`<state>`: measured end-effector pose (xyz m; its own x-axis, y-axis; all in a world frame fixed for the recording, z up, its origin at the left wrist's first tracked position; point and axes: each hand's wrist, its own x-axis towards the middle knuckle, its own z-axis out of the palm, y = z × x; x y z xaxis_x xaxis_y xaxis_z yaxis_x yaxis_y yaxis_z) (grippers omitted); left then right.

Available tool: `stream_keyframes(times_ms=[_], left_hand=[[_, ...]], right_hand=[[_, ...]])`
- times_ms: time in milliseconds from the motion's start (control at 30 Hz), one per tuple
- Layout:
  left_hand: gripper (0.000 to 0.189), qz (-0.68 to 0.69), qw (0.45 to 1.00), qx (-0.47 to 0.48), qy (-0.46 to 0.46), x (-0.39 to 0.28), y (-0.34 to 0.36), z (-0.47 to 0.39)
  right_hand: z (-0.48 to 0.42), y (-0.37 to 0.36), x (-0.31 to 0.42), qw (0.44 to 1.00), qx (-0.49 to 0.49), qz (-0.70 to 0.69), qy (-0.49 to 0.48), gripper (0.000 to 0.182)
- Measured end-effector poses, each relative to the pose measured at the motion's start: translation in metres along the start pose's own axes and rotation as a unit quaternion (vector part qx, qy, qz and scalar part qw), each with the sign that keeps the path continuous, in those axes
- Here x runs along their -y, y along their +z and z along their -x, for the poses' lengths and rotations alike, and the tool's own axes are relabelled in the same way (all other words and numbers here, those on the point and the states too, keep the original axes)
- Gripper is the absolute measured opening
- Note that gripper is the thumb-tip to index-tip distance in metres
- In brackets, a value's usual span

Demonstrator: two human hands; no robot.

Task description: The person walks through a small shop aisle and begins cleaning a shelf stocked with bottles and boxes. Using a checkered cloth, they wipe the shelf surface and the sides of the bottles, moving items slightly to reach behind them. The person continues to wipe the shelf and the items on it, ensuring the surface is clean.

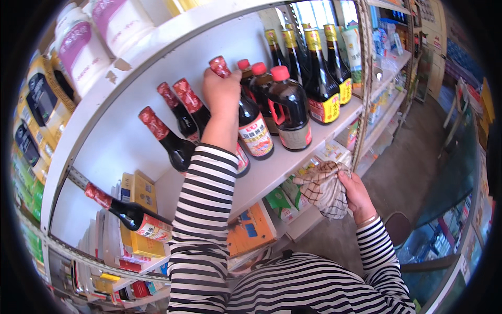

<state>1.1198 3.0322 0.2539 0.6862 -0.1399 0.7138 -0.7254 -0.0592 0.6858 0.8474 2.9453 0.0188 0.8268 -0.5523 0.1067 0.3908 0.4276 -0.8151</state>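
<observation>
My left hand (220,94) is closed around the neck of a dark glass sauce bottle (257,135) with a red foil-wrapped cap. That bottle stands on a white shelf (251,188), close to its front edge. Left of it are other red-capped bottles (157,125), partly hidden by my hand and striped sleeve. Just to its right is a dark plastic jug (290,110) with a red cap and red handle. Down in front of the shelf, my right hand (356,196) holds a crumpled checked cloth (323,188).
Yellow-capped bottles (323,82) stand farther right, beside a perforated metal post (359,78). A lone red-capped bottle (133,216) is at the far left near yellow boxes (145,196). Below are green packets (280,200) and an orange carton (251,231). A glass counter (443,219) lies to the right.
</observation>
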Motion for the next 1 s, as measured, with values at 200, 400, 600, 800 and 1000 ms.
stream_keyframes(times_ms=[200, 400, 600, 800, 1000], left_hand=[[0.06, -0.12, 0.961, -0.115, 0.22, -0.024, -0.008, 0.037], [0.04, 0.05, 0.92, 0.323, 0.218, -0.019, -0.037, 0.175], [0.044, 0.114, 0.875, 0.461, 0.093, 0.009, -0.06, 0.244], [0.072, 0.323, 0.795, 0.507, -0.084, 0.034, -0.063, 0.292], [0.07, 0.419, 0.685, 0.513, -0.304, 0.011, -0.116, 0.267]], right_hand=[[0.012, 0.003, -0.002, 0.996, -0.054, -0.061, 0.031, 0.036], [0.031, -0.01, -0.002, 0.981, -0.075, 0.176, -0.01, 0.035], [0.06, -0.024, -0.004, 0.979, -0.122, 0.162, 0.0, 0.035], [0.079, 0.058, 0.009, 0.977, -0.047, 0.197, -0.064, 0.038], [0.093, 0.107, -0.002, 0.929, -0.021, 0.336, -0.155, 0.039]])
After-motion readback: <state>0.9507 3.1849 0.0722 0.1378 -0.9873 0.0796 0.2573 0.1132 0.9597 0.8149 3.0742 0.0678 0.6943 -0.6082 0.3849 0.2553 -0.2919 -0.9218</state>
